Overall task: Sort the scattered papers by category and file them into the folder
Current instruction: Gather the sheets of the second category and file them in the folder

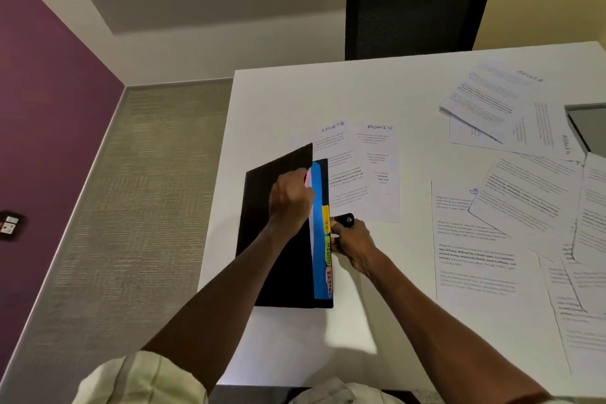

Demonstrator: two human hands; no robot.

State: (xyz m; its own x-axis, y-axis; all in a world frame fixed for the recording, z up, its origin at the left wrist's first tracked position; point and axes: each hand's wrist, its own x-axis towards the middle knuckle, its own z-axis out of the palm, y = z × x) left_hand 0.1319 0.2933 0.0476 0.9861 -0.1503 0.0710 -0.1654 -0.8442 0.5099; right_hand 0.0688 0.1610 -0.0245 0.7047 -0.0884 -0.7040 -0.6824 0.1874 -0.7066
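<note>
1. Left of frame: purple wall (pixel 49 92) and textured floor (pixel 131 207); neither bears on the task.
2. Centre of frame: a black folder (pixel 278 256) lies on the white table (pixel 295 95), near its left edge. The cover is lifted and tilted up, exposing blue dividers (pixel 317 239) with coloured tabs (pixel 326 252) along the right edge; one tab reads ADMIN.
3. The left hand (pixel 290 202) grips the upper edge of the raised cover, fingers curled over it, holding it open.
4. The right hand (pixel 352 248) sits just right of the tabs, fingers curled around a small dark item at the folder's edge, possibly a clasp or pen; its identity cannot be told.
5. Centre, above the folder: two sheets lie side by side, headed SPORTS (pixel 333 127) and ADMIN (pixel 379 127). The folder overlaps the lower left of the SPORTS sheet.
6. Right of frame: loose papers (pixel 511 207) lie overlapped and skewed, well apart from the folder; none appears filed.
7. Judgement: the step in hand is opening the folder and finding a section. Sorting looks barely begun.
8. Next move calls for keeping the cover up, parting the dividers at the matching tab, and sliding in a like-headed sheet squarely so it does not buckle.
</note>
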